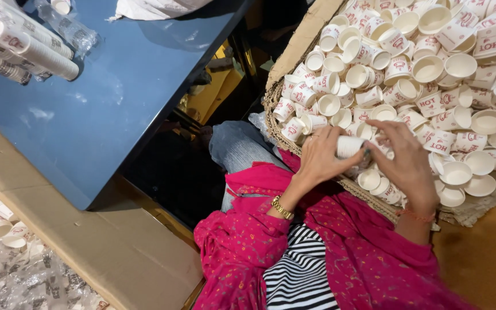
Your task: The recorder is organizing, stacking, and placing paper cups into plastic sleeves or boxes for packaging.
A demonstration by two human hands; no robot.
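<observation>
basket [276,109] rim cut off right, cup stack [349,147] half hidden by hands

Paper cups [431,74]: matt white paper, red-printed; basket [275,97]: coarse woven fibre, rough; table [116,97]: smooth blue laminate, faintly glossy; cardboard [87,241]: matt brown; bracelet [282,208]: shiny metal; shawl [368,258]: soft pink cloth.

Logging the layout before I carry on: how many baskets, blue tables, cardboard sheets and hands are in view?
Woven basket heaped with loose paper cups: 1
Blue table: 1
Cardboard sheet: 1
Hands, the left hand and the right hand, both on a short stack of cups: 2
Total: 5
</observation>
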